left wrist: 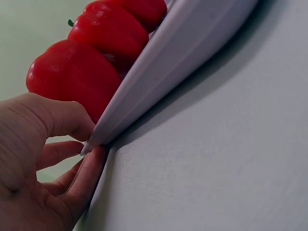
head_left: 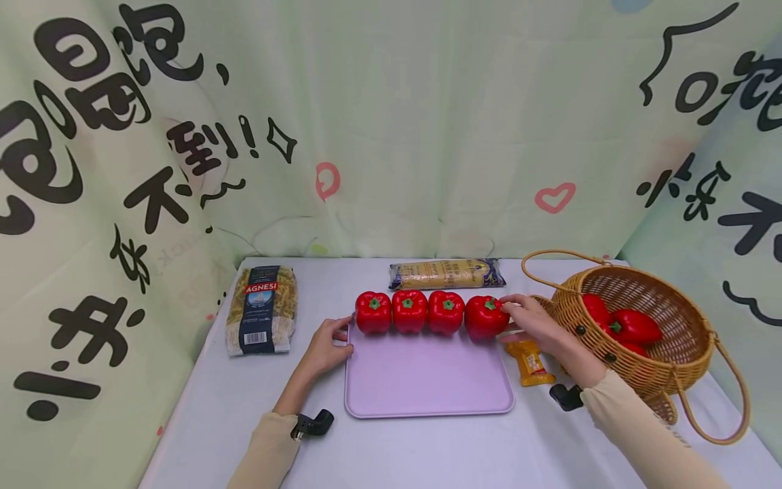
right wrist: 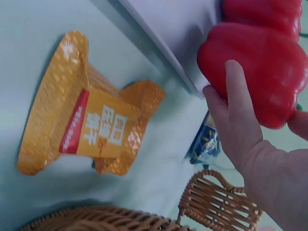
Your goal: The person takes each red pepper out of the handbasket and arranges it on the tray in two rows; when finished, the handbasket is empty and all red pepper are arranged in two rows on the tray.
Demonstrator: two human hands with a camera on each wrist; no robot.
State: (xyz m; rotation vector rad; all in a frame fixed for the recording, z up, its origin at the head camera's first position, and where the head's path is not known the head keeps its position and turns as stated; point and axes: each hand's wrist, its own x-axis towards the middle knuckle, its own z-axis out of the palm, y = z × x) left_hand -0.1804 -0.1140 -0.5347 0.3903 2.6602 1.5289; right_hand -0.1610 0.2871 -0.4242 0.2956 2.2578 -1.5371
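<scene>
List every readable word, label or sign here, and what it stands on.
"AGNESI": pasta bag; its other print is too small.
"不", "到!": curtain; the rest I cannot read surely.
"饼干", apparently: orange packet; the rest is blurred.
Gold packet: lettering too small to read.

beige sleeves (head_left: 638,424); black wrist cameras (head_left: 316,424), one per arm; bare hands (head_left: 328,346)

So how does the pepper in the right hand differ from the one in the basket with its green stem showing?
The held pepper has its stem facing up; the basket pepper lies on its side, stem toward the head view's left. The held pepper is in the right hand at the tray; no hand touches the basket pepper inside the basket. Both are glossy red with green stems.
</scene>
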